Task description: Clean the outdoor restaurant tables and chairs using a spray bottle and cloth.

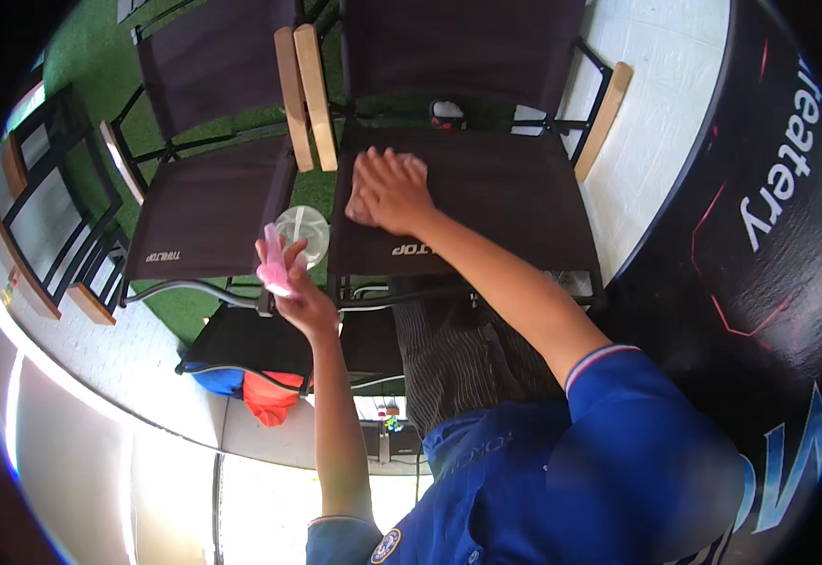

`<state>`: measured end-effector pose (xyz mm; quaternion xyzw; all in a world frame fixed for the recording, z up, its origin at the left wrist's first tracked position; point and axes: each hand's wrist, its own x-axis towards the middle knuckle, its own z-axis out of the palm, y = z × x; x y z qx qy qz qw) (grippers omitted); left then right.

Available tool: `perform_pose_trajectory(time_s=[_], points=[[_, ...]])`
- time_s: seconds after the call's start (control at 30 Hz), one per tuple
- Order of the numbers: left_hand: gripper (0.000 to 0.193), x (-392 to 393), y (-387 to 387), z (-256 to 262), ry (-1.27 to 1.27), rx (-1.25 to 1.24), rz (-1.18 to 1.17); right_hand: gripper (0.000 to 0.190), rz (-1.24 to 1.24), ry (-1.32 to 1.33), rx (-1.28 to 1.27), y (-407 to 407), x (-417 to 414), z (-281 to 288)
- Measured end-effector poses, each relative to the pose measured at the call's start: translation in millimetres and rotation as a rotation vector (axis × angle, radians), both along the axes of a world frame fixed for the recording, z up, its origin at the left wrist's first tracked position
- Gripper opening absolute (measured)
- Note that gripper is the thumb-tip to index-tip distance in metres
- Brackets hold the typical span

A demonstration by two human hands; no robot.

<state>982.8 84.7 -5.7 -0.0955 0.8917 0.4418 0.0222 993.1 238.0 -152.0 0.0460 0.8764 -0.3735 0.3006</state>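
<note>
My left hand (298,289) is closed around a spray bottle (274,272) with a pink nozzle and a clear body, held over the gap between two folding chairs. My right hand (393,191) lies flat on a crumpled pinkish cloth (360,205), pressing it on the dark fabric seat (502,205) of the right chair, near its left edge. The left chair's dark seat (213,205) is beside my left hand.
Wooden armrests (317,99) stand between the chairs, and another armrest (603,121) is at the right. Black frames (64,212) with wooden arms stand at the left. A glossy black panel (757,233) with lettering curves along the right. Blue and orange cloths (269,397) hang below.
</note>
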Motion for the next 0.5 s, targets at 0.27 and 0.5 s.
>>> perform_pose_trajectory(time_s=[0.27,0.5], points=[[0.053,-3.7,1.1,10.7,-0.123,0.023,-0.038,0.062,0.101,-0.010,-0.060,34.9,52.5,58.9],[0.050,-3.2,-7.7,5.1,-0.122,-0.037,-0.130,0.061,0.094,-0.023,0.073,-4.5,19.7,24.9]])
